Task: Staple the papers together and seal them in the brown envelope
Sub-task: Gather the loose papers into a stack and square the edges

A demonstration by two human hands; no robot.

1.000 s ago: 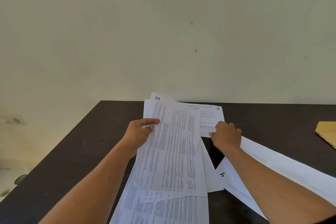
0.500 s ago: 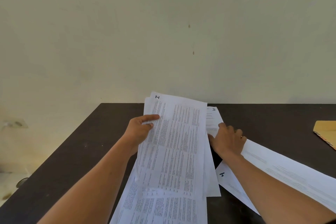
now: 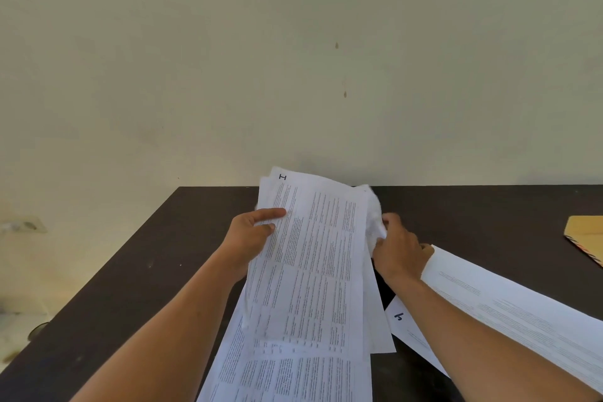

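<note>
Closest of all, a printed sheet (image 3: 287,375) lies flat on the dark table (image 3: 114,287). Another sheet marked 4 (image 3: 509,310) lies under the right arm. The left hand (image 3: 249,238) holds the papers (image 3: 313,258) up off the table, thumb on the front of the left edge and the other fingers hidden behind. The right hand (image 3: 399,251) has its fingers curled shut on a blurry sheet (image 3: 373,222) tucked behind the right edge. Farther off to the right, near the table's edge, lies the brown envelope (image 3: 585,237), well apart from both hands.
</note>
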